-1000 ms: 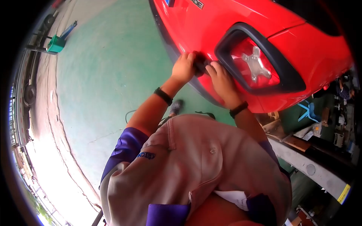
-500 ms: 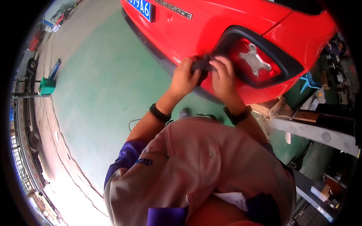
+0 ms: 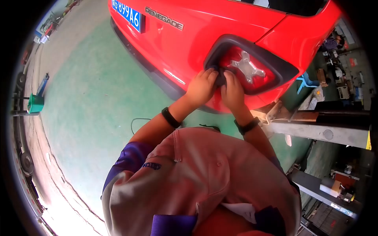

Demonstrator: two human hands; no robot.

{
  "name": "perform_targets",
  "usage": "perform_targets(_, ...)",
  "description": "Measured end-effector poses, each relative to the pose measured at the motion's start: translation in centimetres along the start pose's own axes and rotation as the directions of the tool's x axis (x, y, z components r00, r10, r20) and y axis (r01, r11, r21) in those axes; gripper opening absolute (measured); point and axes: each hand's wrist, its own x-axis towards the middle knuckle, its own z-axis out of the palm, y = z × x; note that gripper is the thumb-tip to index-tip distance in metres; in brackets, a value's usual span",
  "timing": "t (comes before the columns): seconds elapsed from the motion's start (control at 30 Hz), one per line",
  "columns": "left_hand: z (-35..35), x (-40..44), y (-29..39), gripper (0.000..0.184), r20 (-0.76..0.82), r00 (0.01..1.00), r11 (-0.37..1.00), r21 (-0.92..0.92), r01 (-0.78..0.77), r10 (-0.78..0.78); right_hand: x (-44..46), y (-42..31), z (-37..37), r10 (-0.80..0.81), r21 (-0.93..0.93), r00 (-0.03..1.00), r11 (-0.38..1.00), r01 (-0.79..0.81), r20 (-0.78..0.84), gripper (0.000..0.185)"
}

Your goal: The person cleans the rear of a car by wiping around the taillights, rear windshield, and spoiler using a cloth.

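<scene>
Left hand [image 3: 201, 87] and right hand [image 3: 233, 91] pinch a dark piece [image 3: 221, 78] beside the tail light [image 3: 247, 67]. Handling looks partway: piece brought there, not yet released.

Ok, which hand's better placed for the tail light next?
Probably the right hand: it's closer to the tail light; the left hand sits farther off, beyond the dark item between them.

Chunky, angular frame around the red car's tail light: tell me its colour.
The frame is black, shown best in the head view.
</scene>
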Motion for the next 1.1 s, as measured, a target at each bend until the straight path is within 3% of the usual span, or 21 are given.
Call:
perform_targets(0.13, -1.2, -1.1, 0.2, 0.041, 0.050, 0.978, 0.971, -0.114, 0.208, -0.203, 2.4, -0.9, 0.8, -0.042, 0.044, 0.998, 0.998, 0.040, 0.054, 0.050)
perform_targets(0.23, -2.1, -2.0, 0.0, 0.039, 0.105, 0.962, 0.948, -0.170, 0.268, -0.252, 3.1, -1.3, 2.1, -0.120, -0.065, 0.992, 0.991, 0.118, -0.031, 0.049)
perform_targets(0.33, -2.6, -2.3, 0.7, 0.036, 0.170, 0.888, 0.873, -0.174, 0.455, -0.428, 2.9, -1.6, 2.7, -0.118, -0.043, 0.993, 0.992, 0.117, -0.008, 0.045)
perform_targets(0.5, -1.5, -2.7, 0.9, 0.032, 0.211, 0.840, 0.803, -0.251, 0.541, -0.500, 0.7, -1.5, 2.6, -0.169, -0.001, 0.986, 0.986, 0.169, 0.005, 0.041)
perform_targets(0.57, -1.0, -2.7, 1.0, 0.032, 0.251, 0.831, 0.804, -0.228, 0.549, -0.496, -0.1, -1.1, 1.9, -0.087, 0.069, 0.996, 0.994, 0.087, 0.008, 0.041)
perform_targets(0.63, -1.8, -1.7, 2.3, 0.033, 0.267, 0.853, 0.794, -0.319, 0.517, -0.448, -0.7, -0.7, 0.6, 0.043, 0.201, 0.999, 0.978, -0.049, 0.032, 0.042)
perform_targets(0.67, -2.2, -1.1, 3.1, 0.034, 0.279, 0.863, 0.786, -0.363, 0.501, -0.422, -0.6, -0.6, -0.3, 0.111, 0.280, 0.992, 0.956, -0.092, -0.052, 0.043)
perform_targets(0.73, -1.9, 0.6, 3.8, 0.035, 0.049, 0.977, 0.923, -0.321, 0.212, -0.208, 0.8, -1.6, -3.5, 0.031, 0.123, 0.985, 0.992, -0.010, -0.173, 0.043)
perform_targets(0.8, -1.5, 2.9, 4.5, 0.035, -0.139, 0.990, 0.971, -0.236, -0.029, -0.004, 2.2, -1.7, -5.3, -0.074, -0.036, 0.963, 0.997, 0.067, -0.259, 0.042)
perform_targets(0.93, 1.3, 5.1, 2.8, 0.035, -0.164, 0.986, 0.999, -0.038, -0.027, 0.021, 2.7, -0.9, -5.2, -0.100, -0.253, 0.985, 0.965, 0.062, -0.138, 0.036)
perform_targets(1.1, 4.8, 3.3, 3.2, 0.040, -0.172, 0.985, 0.996, 0.084, -0.003, 0.017, -0.4, 0.9, -3.5, -0.077, -0.228, 0.986, 0.973, 0.042, -0.150, 0.037)
